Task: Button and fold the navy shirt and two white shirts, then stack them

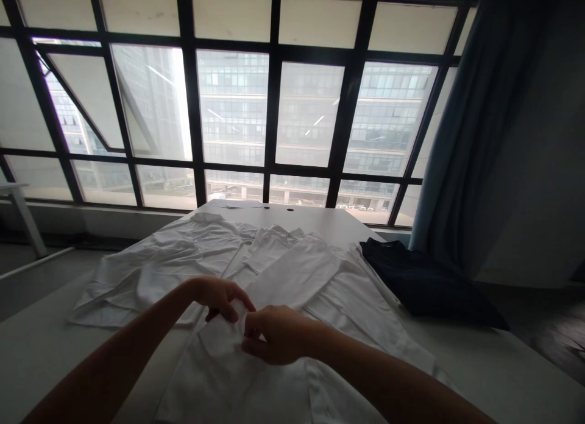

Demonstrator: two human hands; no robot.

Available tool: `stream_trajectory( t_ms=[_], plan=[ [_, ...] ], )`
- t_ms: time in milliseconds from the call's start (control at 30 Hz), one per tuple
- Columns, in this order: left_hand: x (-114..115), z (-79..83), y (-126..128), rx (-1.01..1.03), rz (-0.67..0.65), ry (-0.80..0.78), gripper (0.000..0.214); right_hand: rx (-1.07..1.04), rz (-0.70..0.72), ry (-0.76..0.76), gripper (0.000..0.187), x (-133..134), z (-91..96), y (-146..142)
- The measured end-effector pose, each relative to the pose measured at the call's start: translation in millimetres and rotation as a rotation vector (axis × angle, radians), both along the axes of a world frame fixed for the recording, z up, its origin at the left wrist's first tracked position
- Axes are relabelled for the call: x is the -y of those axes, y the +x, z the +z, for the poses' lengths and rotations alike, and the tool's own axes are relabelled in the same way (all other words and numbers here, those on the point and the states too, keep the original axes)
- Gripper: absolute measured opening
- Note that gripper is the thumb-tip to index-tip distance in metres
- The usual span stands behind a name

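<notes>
A white shirt [292, 272] lies spread on the table, one long sleeve laid across its body. My left hand [218, 297] pinches the white cloth near the middle, thumb and fingers closed on a fold. Close beside it, my right hand [276, 334] grips the same cloth between thumb and curled fingers. A small raised piece of fabric shows between the two hands; it may be a cuff, but I cannot tell. To the left, a second white garment [171, 259] lies crumpled and flat.
A dark navy folded garment [425, 281] lies at the table's right edge. The white table [329, 220] reaches toward large framed windows [235, 107]. A blue curtain [475, 137] hangs at the right. Another table's white leg [27, 220] stands at far left.
</notes>
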State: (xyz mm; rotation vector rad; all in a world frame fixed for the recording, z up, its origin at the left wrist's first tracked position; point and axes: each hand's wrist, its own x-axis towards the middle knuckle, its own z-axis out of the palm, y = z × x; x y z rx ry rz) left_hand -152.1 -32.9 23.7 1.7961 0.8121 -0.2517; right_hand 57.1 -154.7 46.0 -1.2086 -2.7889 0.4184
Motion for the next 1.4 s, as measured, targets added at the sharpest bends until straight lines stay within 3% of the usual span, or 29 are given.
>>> stream_trajectory(
  t_ms=[133, 233, 367, 433, 533, 600, 700, 867, 1000, 1133, 1400],
  plan=[
    [-2.0, -1.0, -1.6, -0.108, -0.040, 0.089, 0.063, -0.045, -0.098, 0.101, 0.029, -26.4, -10.0, 16.3],
    [-2.7, -4.8, 1.8, -0.225, 0.029, 0.299, 0.077, -0.061, -0.182, 0.214, 0.030, -56.5, -26.7, 41.5],
    [-0.5, -13.6, 9.6, -0.256, 0.181, 0.720, 0.068, 0.043, -0.242, 0.136, 0.037, -92.6, -47.7, 86.1],
    [-0.3, -18.2, 14.0, -0.272, 0.176, 0.814, 0.061, 0.062, -0.295, 0.116, 0.043, -107.0, -53.8, 108.8],
    [-8.1, -25.3, 23.0, -0.243, 0.138, 0.906, 0.067, 0.124, -0.402, 0.122, 0.051, -128.8, -58.0, 139.3],
    [-23.3, -30.3, 32.8, -0.194, 0.118, 0.974, 0.068, 0.187, -0.476, 0.123, 0.055, -146.3, -58.8, 156.3],
    [-63.8, -36.9, 52.9, -0.188, 0.146, 1.032, 0.054, 0.262, -0.596, 0.134, 0.057, -177.1, -60.4, 177.4],
    [-152.8, -43.6, 78.1, -0.414, 0.483, 1.132, 0.046, 0.261, -0.765, 0.178, 0.055, -220.5, -70.2, 204.3],
    [-204.5, -48.0, 84.9, -0.452, 0.687, 1.057, 0.043, 0.208, -0.841, 0.259, 0.050, -234.3, -76.5, 216.8],
    [-227.9, -54.8, 93.2, -0.422, 0.748, 1.030, 0.039, 0.178, -0.939, 0.331, 0.036, -240.7, -76.0, 223.8],
    [-235.7, -62.3, 100.6, -0.396, 0.751, 1.097, 0.030, 0.198, -0.931, 0.254, 0.027, -250.8, -75.1, 235.8]
  ],
)
